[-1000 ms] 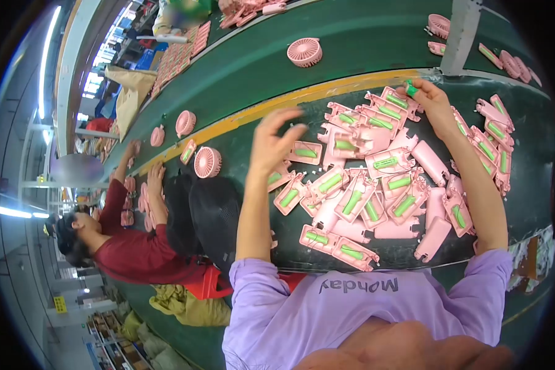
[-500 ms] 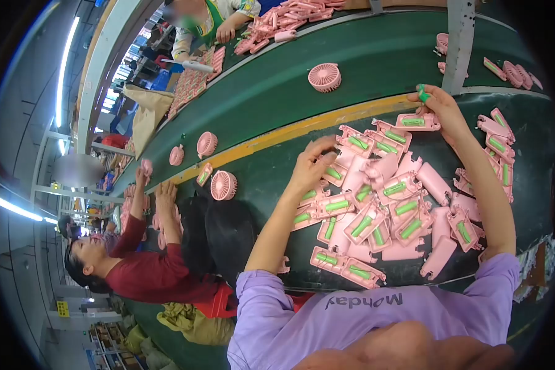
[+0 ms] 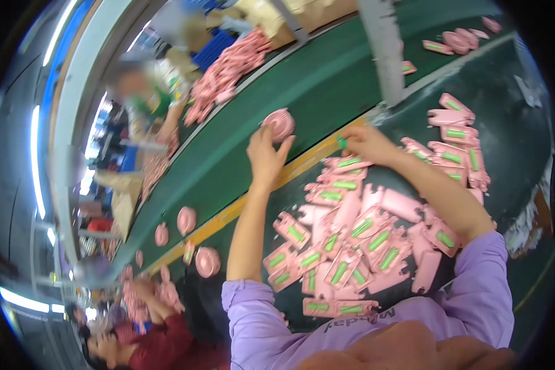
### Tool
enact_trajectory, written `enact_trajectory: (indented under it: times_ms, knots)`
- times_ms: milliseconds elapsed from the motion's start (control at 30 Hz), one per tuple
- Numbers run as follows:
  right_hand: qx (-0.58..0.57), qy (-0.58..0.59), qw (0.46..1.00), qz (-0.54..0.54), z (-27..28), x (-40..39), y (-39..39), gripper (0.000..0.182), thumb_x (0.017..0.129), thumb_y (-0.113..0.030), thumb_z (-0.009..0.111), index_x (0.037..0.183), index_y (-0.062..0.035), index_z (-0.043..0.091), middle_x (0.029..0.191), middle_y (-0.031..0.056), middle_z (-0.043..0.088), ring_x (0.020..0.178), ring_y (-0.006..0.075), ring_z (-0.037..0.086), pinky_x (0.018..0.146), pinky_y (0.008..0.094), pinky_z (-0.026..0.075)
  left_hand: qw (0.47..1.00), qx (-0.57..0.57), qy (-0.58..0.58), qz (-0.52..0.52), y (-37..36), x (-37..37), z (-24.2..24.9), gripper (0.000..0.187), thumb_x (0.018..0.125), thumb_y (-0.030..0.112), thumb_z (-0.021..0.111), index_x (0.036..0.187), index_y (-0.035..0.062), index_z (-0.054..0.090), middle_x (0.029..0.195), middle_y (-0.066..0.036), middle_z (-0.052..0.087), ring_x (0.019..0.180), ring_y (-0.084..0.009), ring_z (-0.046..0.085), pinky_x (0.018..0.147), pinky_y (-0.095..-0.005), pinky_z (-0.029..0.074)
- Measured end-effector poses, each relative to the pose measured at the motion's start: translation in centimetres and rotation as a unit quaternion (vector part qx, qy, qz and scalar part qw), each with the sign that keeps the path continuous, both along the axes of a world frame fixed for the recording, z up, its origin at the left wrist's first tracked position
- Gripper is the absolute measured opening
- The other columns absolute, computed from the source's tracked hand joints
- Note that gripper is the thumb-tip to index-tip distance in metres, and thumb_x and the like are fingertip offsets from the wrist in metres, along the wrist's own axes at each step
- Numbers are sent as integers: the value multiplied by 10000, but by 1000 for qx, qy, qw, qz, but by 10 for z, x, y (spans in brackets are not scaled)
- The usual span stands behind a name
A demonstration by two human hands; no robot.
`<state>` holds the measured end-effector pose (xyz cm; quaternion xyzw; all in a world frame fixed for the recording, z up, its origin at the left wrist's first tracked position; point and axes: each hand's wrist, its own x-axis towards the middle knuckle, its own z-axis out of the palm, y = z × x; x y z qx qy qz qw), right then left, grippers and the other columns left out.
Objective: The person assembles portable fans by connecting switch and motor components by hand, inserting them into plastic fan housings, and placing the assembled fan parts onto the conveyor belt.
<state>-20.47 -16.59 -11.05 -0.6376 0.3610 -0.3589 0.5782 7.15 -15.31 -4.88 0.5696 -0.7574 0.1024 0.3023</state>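
Note:
My left hand (image 3: 267, 159) reaches over the green belt, fingers and thumb closed around a round pink fan head (image 3: 280, 125) with a ribbed grille. My right hand (image 3: 365, 145) is above the far edge of a pile, its fingers curled together with a green wrap (image 3: 341, 143) on one finger. Just below those fingertips lies a pink fan handle shell (image 3: 349, 164) with a green battery inside. Whether the right fingers grip anything is hidden. Between my arms spreads the heap of pink handle shells (image 3: 404, 205), many with green batteries and thin wires.
A yellow strip (image 3: 302, 164) edges the green belt (image 3: 228, 166). A grey post (image 3: 382, 55) stands beyond my right hand. More shells (image 3: 453, 134) lie at the right. Several fan heads (image 3: 207, 262) sit at the left, near a co-worker in a red sleeve (image 3: 160, 341). Another person works across the belt.
The view has turned. My left hand has moved from the pile's left edge out onto the belt, closing on the fan head. My right hand remains at the far edge of the pile.

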Motion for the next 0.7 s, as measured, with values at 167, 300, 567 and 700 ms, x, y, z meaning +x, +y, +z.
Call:
enact_trajectory:
  times_ms: [167, 300, 567, 700]
  knots:
    - [-62, 34, 997, -17, 9, 2, 7, 293, 827, -121, 532, 1063, 42, 592, 814, 128, 697, 736, 172, 671, 672, 295, 518, 980, 54, -166, 100, -60, -28, -35, 714, 767, 584, 631, 1336, 183, 476, 1403, -162, 423, 1307, -368, 365, 989, -562, 304]
    - [-76, 57, 995, -23, 15, -1, 10, 285, 837, -136, 540, 1054, 40, 599, 819, 131, 698, 756, 197, 678, 706, 308, 515, 969, 97, -196, 113, -62, -45, -15, 442, 763, 469, 681, 946, 72, 613, 1074, -140, 600, 1017, -307, 562, 857, -500, 407]
    - [-165, 78, 979, -85, 13, 3, 14, 290, 838, -173, 553, 1064, 8, 560, 877, 157, 685, 838, 308, 654, 755, 366, 500, 989, 100, -67, 88, 4, 36, -45, 128, 792, 106, 617, 856, 23, 544, 773, -142, 640, 711, -319, 624, 726, -440, 447]
    - [-156, 116, 978, -77, 16, 0, 14, 273, 826, -183, 574, 1021, 8, 571, 836, 170, 670, 795, 316, 646, 728, 381, 492, 980, 166, 78, 75, 60, 30, -35, 291, 789, 102, 626, 1066, 25, 585, 891, -114, 673, 879, -265, 636, 907, -414, 382]
